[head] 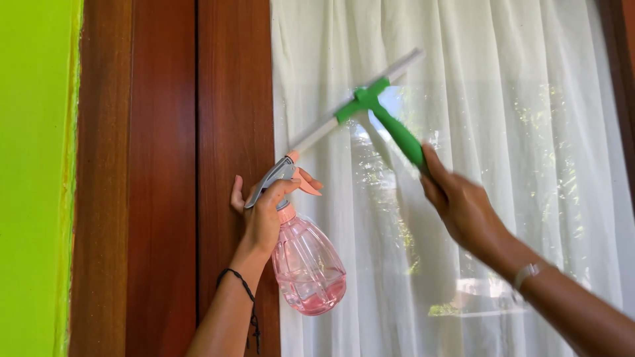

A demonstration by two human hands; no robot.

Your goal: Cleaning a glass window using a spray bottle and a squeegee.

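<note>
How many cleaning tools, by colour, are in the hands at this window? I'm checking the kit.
Pink: 1, the spray bottle in the left hand
Green: 1, the squeegee in the right hand, its blade against the glass
Total: 2

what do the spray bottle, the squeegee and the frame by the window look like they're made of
Spray bottle: clear pink plastic, glossy, liquid showing through. Squeegee: green handle, probably plastic, with a pale bar whose material is unclear. Frame: reddish-brown wood, grain visible under a polished sheen.
</note>
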